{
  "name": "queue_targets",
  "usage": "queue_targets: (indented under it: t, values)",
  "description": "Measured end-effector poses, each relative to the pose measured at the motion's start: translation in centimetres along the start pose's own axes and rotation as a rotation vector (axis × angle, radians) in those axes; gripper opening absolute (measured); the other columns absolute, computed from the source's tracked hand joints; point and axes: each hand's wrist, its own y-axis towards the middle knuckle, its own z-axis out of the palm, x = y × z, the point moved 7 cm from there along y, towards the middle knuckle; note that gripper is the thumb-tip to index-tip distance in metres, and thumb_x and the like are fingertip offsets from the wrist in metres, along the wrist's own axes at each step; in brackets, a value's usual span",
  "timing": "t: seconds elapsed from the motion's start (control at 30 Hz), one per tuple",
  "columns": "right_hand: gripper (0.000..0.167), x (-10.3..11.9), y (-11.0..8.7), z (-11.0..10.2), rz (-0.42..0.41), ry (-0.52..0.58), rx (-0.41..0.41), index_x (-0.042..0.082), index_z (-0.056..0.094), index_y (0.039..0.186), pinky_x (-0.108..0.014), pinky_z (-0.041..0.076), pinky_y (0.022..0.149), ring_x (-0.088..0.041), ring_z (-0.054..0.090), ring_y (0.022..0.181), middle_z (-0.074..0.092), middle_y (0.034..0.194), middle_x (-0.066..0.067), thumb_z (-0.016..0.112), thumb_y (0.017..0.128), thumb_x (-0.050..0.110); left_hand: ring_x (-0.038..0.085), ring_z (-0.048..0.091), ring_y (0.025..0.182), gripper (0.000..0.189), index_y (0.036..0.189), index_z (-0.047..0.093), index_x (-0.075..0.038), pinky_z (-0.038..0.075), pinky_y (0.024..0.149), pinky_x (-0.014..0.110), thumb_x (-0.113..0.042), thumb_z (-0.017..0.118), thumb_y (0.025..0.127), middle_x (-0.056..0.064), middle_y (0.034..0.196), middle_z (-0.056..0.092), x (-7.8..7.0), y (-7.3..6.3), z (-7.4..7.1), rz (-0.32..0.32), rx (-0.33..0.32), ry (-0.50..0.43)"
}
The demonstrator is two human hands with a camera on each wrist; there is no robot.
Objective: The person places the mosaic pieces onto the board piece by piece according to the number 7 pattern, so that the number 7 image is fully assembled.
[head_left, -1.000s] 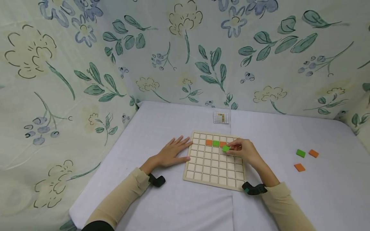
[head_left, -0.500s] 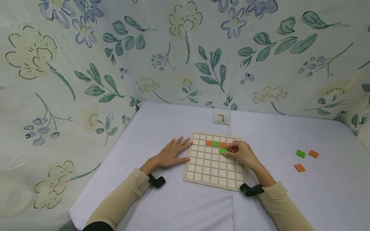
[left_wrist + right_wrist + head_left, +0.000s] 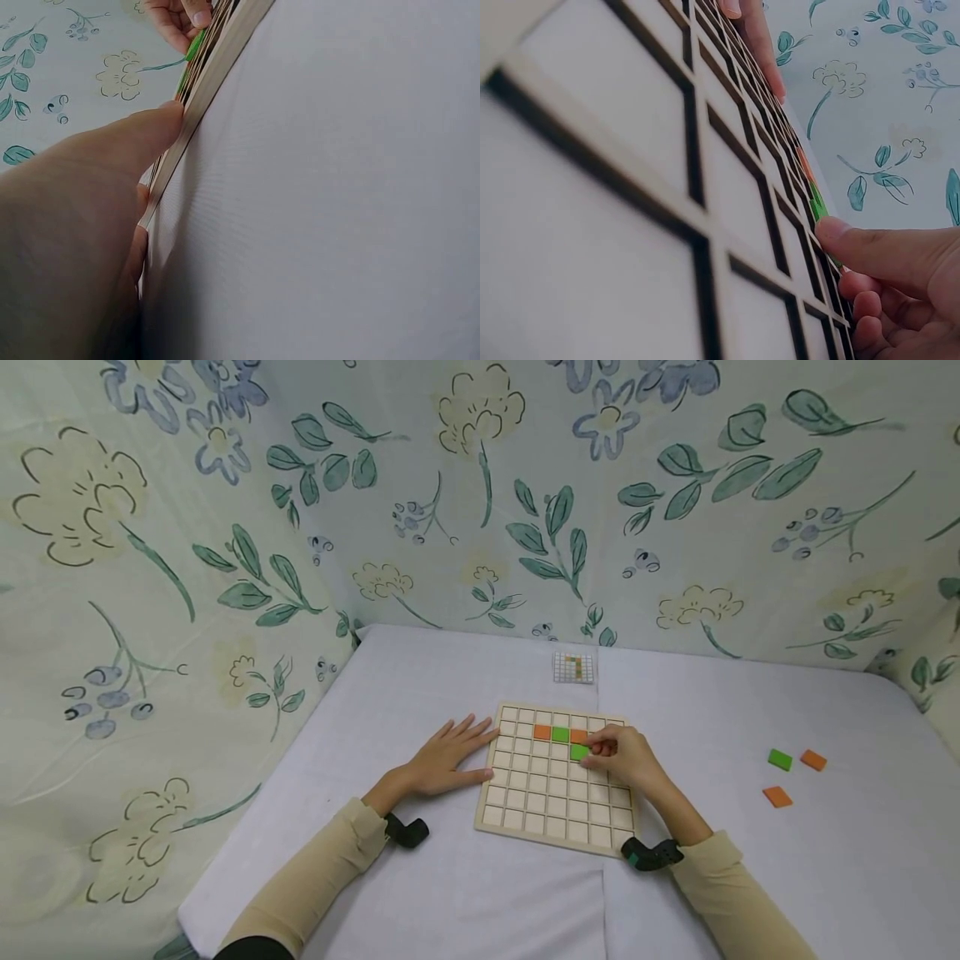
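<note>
Green tile (image 3: 577, 752) pinched

Only the head view shows 3 loose tiles (image 3: 780, 759) on the table (image 3: 697, 702). The right hand (image 3: 627, 757) pinches the green tile on the board (image 3: 537, 782); the left hand (image 3: 444, 760), spread wide, touches the board's edge.

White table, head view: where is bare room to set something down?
Bare cloth lies left of the pattern card and between the right hand and three loose tiles. Crowded: where that hand meets coloured tiles on the grid board.
</note>
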Motion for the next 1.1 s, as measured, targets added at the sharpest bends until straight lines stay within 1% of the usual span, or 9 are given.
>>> queue_targets:
  t: [0.23,0.37,0.47,0.67,0.8,0.97,1.1]
  values:
    - [0.028,-0.1,-0.2,-0.2,0.004,0.022,-0.013,-0.008,0.073,0.104,-0.022,0.042,0.059,-0.019,0.051,0.073,0.062,0.083,-0.007,0.082,0.081,0.004,0.028,0.003,0.152,0.074,0.161,0.02,-0.023,0.002,0.119,0.054,-0.06,0.043,0.101,0.002,0.166,0.012,-0.1,0.0,0.0,0.003,0.001,0.003]
    - [0.027,0.1,-0.5,-0.9,0.004,0.036,-0.027,-0.006,0.073,0.105,-0.022,0.044,0.06,-0.019,0.052,0.073,0.062,0.083,-0.008,0.082,0.082,0.003,0.03,0.004,0.152,0.074,0.161,0.021,-0.022,0.003,0.119,0.055,-0.057,0.045,0.101,0.003,0.166,0.014,-0.2,0.1,-0.1,0.01,-0.007,-0.004]
    - [0.028,0.1,-0.7,-1.7,-0.004,0.041,-0.039,-0.006,0.073,0.108,-0.021,0.045,0.06,-0.02,0.052,0.074,0.061,0.084,-0.009,0.08,0.083,0.004,0.028,0.004,0.152,0.074,0.161,0.02,-0.023,0.003,0.119,0.054,-0.058,0.044,0.101,0.002,0.166,0.013,-0.2,0.1,0.0,0.006,-0.005,0.0]
    - [0.033,-0.4,-1.7,-3.8,0.007,0.019,-0.075,-0.004,0.072,0.113,-0.021,0.044,0.061,-0.022,0.05,0.078,0.059,0.086,-0.008,0.081,0.085,0.009,0.028,0.003,0.152,0.074,0.161,0.02,-0.023,0.002,0.119,0.053,-0.059,0.043,0.1,0.001,0.166,0.012,0.0,0.2,0.1,0.002,-0.003,0.0]
    - [0.034,-0.9,-2.7,-5.4,-0.01,0.004,-0.11,-0.003,0.072,0.114,-0.021,0.043,0.058,-0.022,0.05,0.078,0.058,0.087,-0.01,0.082,0.084,0.01,0.027,0.003,0.153,0.075,0.161,0.019,-0.024,0.002,0.119,0.052,-0.06,0.042,0.1,0.0,0.166,0.012,0.1,0.2,0.2,-0.002,-0.001,0.002]
    - [0.036,-1.7,-4.3,-7.6,-0.024,-0.028,-0.154,-0.001,0.072,0.116,-0.02,0.044,0.058,-0.02,0.05,0.078,0.057,0.088,-0.01,0.082,0.085,0.014,0.026,0.001,0.153,0.075,0.161,0.017,-0.026,0.001,0.12,0.051,-0.063,0.04,0.1,-0.002,0.166,0.01,0.1,0.1,0.2,-0.011,0.009,0.008]
    - [0.038,-2.8,-5.7,-9.5,-0.009,-0.046,-0.184,-0.002,0.071,0.118,-0.018,0.044,0.059,-0.016,0.05,0.078,0.058,0.09,-0.01,0.081,0.086,0.017,0.026,0.001,0.153,0.075,0.161,0.018,-0.025,0.001,0.119,0.052,-0.063,0.04,0.1,-0.001,0.167,0.01,0.1,0.1,0.1,-0.008,0.006,0.005]
